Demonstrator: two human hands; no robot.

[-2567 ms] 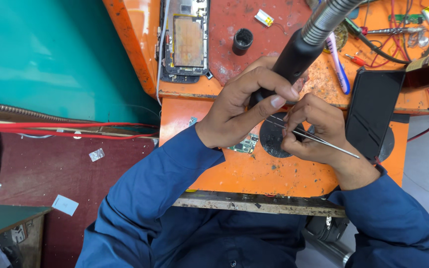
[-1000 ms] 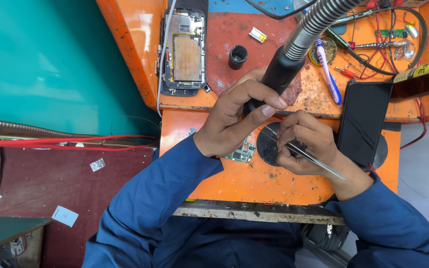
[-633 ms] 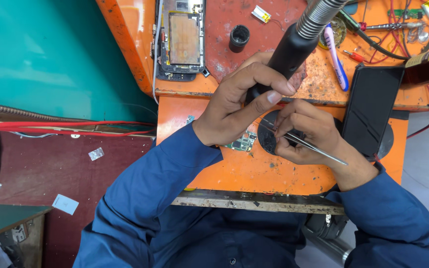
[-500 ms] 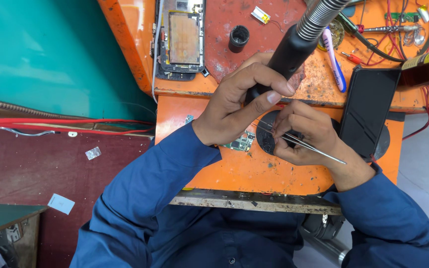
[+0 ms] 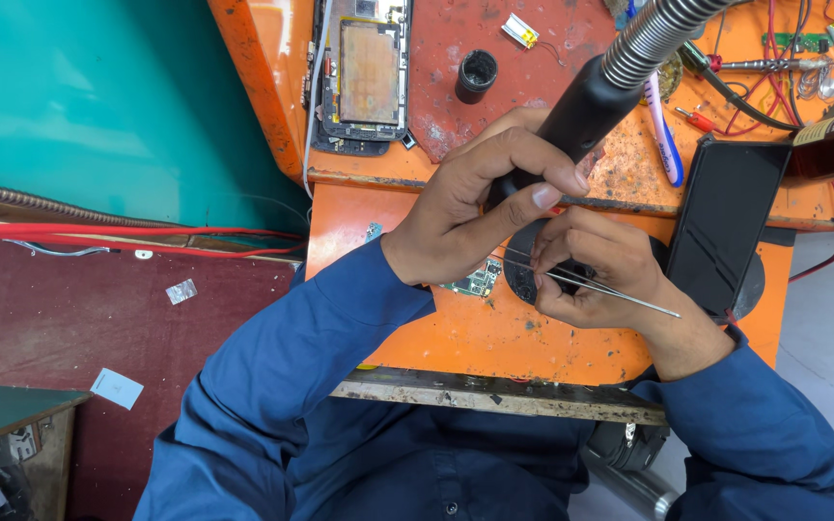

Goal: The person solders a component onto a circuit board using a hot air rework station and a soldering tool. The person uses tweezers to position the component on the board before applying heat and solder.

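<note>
Your left hand (image 5: 465,217) grips the black hot-air wand (image 5: 581,106) just above the small circuit board (image 5: 475,282), while your right hand (image 5: 596,270) pinches tweezers (image 5: 600,287) beside it.

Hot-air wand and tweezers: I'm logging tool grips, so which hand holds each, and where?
The left hand grips the black wand low on its handle. The right hand pinches the tweezers near their tips.

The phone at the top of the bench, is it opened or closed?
Opened: the phone lies with its cover off, showing a copper-coloured inner plate and bare frame.
</note>
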